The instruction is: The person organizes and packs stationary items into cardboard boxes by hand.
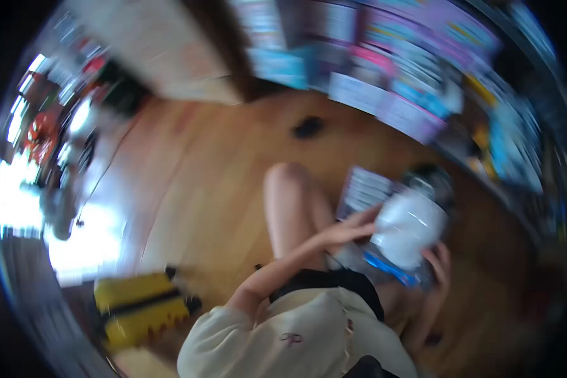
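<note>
A rounded white bundle in glossy clear wrap (406, 230) is between my hands, over my lap; what is inside is blurred. Fingers of my left hand (353, 228) press against its left side. At the lower right edge, my right hand (439, 261) curls round it. A blue strip (390, 268) runs along the underside of the wrap. Just beyond lies a printed flat pack (364, 191), partly covered by the bundle. Next to it, a dark round item (429, 179) shows behind the bundle's top.
Shelves of pink, purple and blue packs (416, 63) curve round the upper right. A small black object (308, 126) lies on the wooden floor (214, 164). At the lower left sits a yellow case with a black band (138, 305). A pale panel (164, 47) stands at the top.
</note>
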Tool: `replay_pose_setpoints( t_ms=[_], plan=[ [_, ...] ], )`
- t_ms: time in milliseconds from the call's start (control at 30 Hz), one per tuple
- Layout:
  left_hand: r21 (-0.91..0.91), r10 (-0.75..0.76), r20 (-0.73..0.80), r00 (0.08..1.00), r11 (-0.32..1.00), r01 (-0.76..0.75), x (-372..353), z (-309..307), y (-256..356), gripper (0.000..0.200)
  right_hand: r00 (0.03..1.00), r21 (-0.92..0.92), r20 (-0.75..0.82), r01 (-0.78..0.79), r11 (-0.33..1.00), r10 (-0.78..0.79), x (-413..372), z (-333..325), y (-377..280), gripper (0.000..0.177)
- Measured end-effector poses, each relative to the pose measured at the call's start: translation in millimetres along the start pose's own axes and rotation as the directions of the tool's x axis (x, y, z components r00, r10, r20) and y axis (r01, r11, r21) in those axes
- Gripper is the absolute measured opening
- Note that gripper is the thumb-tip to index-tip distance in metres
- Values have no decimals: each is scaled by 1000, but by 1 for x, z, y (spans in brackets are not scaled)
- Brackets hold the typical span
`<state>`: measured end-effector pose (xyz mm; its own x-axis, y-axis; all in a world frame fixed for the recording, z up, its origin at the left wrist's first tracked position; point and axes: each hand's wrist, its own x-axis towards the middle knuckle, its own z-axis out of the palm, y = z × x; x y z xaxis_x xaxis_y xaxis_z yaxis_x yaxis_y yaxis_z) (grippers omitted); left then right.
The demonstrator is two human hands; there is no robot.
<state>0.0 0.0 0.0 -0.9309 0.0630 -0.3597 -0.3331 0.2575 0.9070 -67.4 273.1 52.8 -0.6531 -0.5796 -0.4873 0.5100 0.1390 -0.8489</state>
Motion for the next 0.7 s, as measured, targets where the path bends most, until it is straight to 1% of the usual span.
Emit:
replay_pose_setpoints(
  t_ms=[33, 67, 100, 133, 167, 200, 233, 267, 300, 333, 367, 400, 433, 467, 500, 533, 567, 600, 633, 700],
  plan=[
    [-552, 214, 362, 907, 833, 24, -25, -6, 26, 62, 990, 41, -138, -34, 999, 39, -46, 14, 7, 53],
    [-550, 159, 383, 910, 831, 86, -38, -20, 22, 50, 976, -241, -215, -35, 970, -18, -41, 49, -2, 49],
    [-518, 153, 355, 922, 853, 58, 25, 52, 63, 44, 907, -395, -319, 138, 908, -277, -44, -39, 9, 45],
    [-671, 180, 288, 941, 739, 64, 37, 40, 80, 44, 810, -383, -401, 277, 881, -429, -32, -14, -22, 41],
    [-726, 140, 257, 956, 681, 96, 15, 42, 82, 44, 881, -316, -296, 274, 908, -369, -45, -6, -34, 41],
    [-763, 75, 240, 968, 630, 141, -8, 50, 62, 46, 892, -300, -334, 206, 931, -305, -63, -3, -24, 41],
    [-771, 1, 193, 981, 619, 151, -30, 47, 49, 49, 899, -257, -343, 191, 948, -274, -70, 7, -13, 43],
    [-772, 21, 192, 981, 621, 137, -25, 53, 54, 49, 892, -270, -345, 202, 941, -291, -78, -3, -23, 43],
    [-774, 21, 159, 987, 623, 111, -26, 52, 59, 53, 813, -209, -409, 360, 909, -415, -86, -3, -34, 43],
    [-775, 15, 125, 992, 626, 88, -29, 49, 64, 57, 715, -149, -476, 508, 848, -512, -92, 1, -42, 43],
    [-771, 18, 112, 994, 633, 76, -32, 49, 67, 57, 715, -144, -468, 519, 843, -520, -96, 9, -50, 43],
    [-780, -8, 118, 993, 618, 97, -36, 50, 70, 60, 579, -291, -513, 577, 763, -634, -99, 22, -56, 42],
    [-790, -23, 127, 992, 602, 116, -35, 52, 73, 63, 418, -445, -529, 604, 661, -738, -99, 33, -62, 42],
    [-789, -2, 156, 988, 601, 126, -37, 55, 79, 65, 428, -365, -542, 655, 662, -723, -101, 50, -65, 45],
    [-784, 3, 157, 988, 609, 123, -37, 57, 80, 65, 428, -543, -341, 637, 547, -837, -96, 50, -56, 47],
    [-806, 72, 162, 984, 586, 90, -37, 59, 81, 64, 433, -687, -120, 613, 390, -893, -87, 50, -43, 50],
    [-828, 142, 167, 976, 558, 61, -37, 62, 81, 63, 459, -685, -33, 636, 355, -888, -77, 62, -26, 56],
    [-815, 179, 147, 973, 579, 17, -37, 65, 84, 60, 465, -772, 83, 590, 238, -882, -71, 73, -16, 58],
    [-813, 186, 150, 971, 582, 14, -37, 65, 84, 60, 466, -824, 184, 553, 122, -866, -63, 82, -6, 61],
    [-845, -48, 234, 971, 484, 227, -38, 65, 82, 59, 449, -927, 265, 361, -98, -853, -52, 81, -2, 63]
  ],
)
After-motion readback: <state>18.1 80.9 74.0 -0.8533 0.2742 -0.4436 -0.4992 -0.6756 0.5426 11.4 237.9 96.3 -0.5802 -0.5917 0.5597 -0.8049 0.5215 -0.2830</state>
